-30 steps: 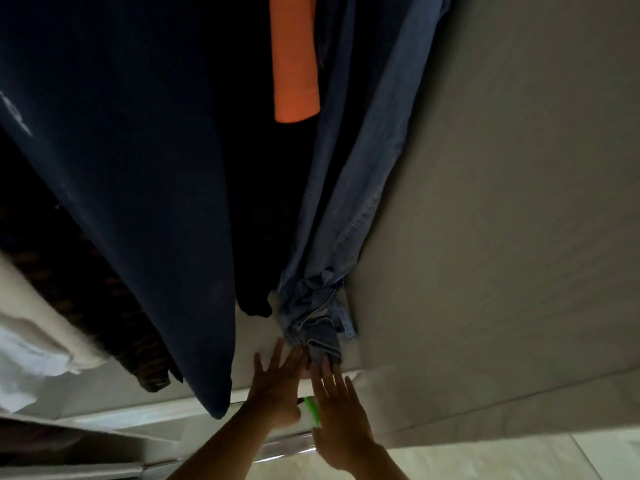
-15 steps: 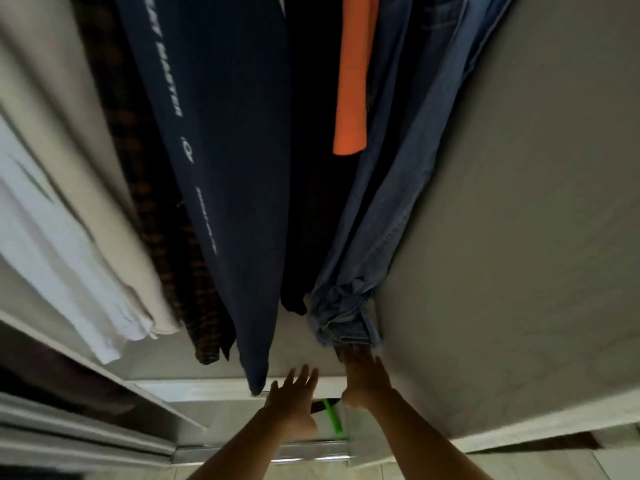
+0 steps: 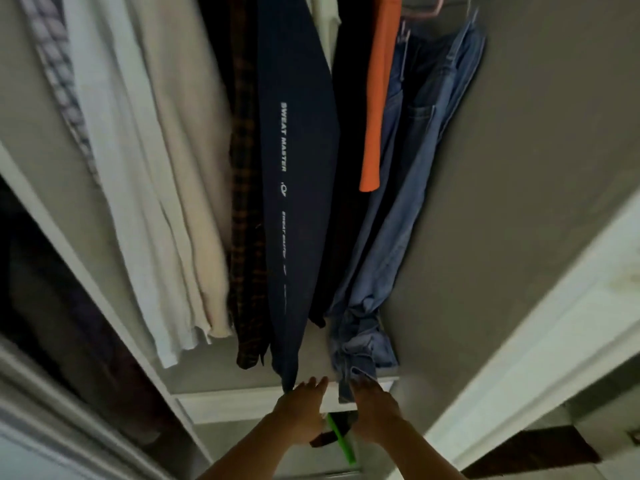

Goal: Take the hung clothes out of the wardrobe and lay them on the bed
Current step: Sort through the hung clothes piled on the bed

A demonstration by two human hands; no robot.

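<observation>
Two hands are raised at 6 o'clock beneath a row of hung clothes in the wardrobe [image 3: 540, 168]. The left hand [image 3: 301, 415] is held with fingers [image 3: 313, 384] straight and close together, just under the tip of the navy garment [image 3: 298, 188], whose white lettering reads "SWEAT MASTER"; whether they touch it cannot be told. The right hand [image 3: 375, 415] is placed at the bunched hem of the jeans [image 3: 398, 244], its fingertips hidden in the denim folds, so a pinch cannot be confirmed. The jeans are hung at 1 o'clock against the grey side wall, with the hem knotted and crumpled at the bottom. An orange garment [image 3: 375, 109] is seen to their left, shorter than the rest, next to a black one [image 3: 349, 188]. A plaid shirt [image 3: 246, 237] is hung left of the navy piece, then a beige garment [image 3: 187, 174], a white one [image 3: 114, 174] and a checked shirt [image 3: 55, 74] toward 10 o'clock. A green strip [image 3: 341, 441] is seen between the wrists, over a dark item [image 3: 341, 427]. A white frame [image 3: 540, 327] is seen at 4 o'clock.
</observation>
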